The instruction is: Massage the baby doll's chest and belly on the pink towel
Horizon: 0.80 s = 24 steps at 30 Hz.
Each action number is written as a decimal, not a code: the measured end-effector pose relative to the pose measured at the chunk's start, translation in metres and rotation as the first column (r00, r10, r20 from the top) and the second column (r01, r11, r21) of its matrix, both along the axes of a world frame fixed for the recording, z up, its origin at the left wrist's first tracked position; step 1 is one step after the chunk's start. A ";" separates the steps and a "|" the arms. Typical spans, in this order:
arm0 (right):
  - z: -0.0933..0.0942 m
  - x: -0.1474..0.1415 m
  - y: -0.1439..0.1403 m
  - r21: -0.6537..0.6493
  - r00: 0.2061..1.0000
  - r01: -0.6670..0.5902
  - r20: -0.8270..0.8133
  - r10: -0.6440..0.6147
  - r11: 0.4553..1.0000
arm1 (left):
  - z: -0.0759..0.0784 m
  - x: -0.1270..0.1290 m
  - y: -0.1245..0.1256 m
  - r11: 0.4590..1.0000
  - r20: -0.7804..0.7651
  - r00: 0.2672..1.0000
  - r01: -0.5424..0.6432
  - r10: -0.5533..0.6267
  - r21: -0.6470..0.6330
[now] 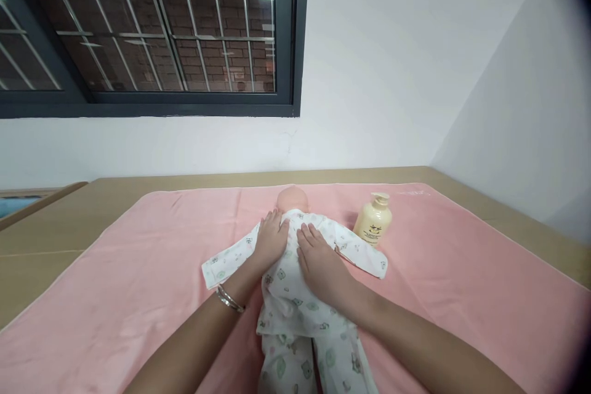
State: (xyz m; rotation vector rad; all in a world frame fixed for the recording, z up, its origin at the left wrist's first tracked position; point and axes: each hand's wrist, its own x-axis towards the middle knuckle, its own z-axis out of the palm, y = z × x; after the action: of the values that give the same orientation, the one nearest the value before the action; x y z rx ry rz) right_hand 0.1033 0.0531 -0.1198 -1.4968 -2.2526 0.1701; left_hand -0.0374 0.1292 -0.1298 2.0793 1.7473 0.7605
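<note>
A baby doll [290, 295] in white printed pajamas lies stretched out with its bald head [292, 198] at the far end and both sleeves spread sideways. My left hand [271, 239] rests flat on the doll's upper body near its left-side shoulder in view, fingers extended. Lower and to the right, my right hand [321, 261] lies flat on the middle of the torso, fingers stretched out. Neither hand grips anything. A pale yellow pump bottle [373, 220] stands just beyond the doll's right-side sleeve in view.
Under the doll spreads a pink sheet [161, 271] over a tan surface [55, 258]. A white wall [369, 74] rises behind, with a dark-framed barred window [184, 98] at upper left. At the far left edge is a wooden rim [46, 204] beside something blue.
</note>
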 end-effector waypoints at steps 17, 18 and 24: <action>-0.016 0.018 0.037 0.067 0.991 0.012 -0.133 -0.003 0.998 | -0.019 0.009 -0.030 0.949 0.023 0.999 0.031 -0.040 0.313; -0.016 0.018 0.037 0.069 0.991 0.013 -0.133 -0.004 0.998 | -0.018 0.009 -0.031 0.948 0.015 0.999 0.030 -0.037 0.317; -0.013 0.021 0.039 0.038 0.991 0.008 -0.133 -0.003 0.999 | -0.018 0.016 -0.045 0.901 -0.154 0.987 0.107 -0.046 0.420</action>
State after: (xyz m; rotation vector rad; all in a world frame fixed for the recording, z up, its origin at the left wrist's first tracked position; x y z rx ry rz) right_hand 0.1240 0.0925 -0.1327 -1.4279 -2.1345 0.2175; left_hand -0.0218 0.0843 -0.1474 2.5263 1.6698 1.0779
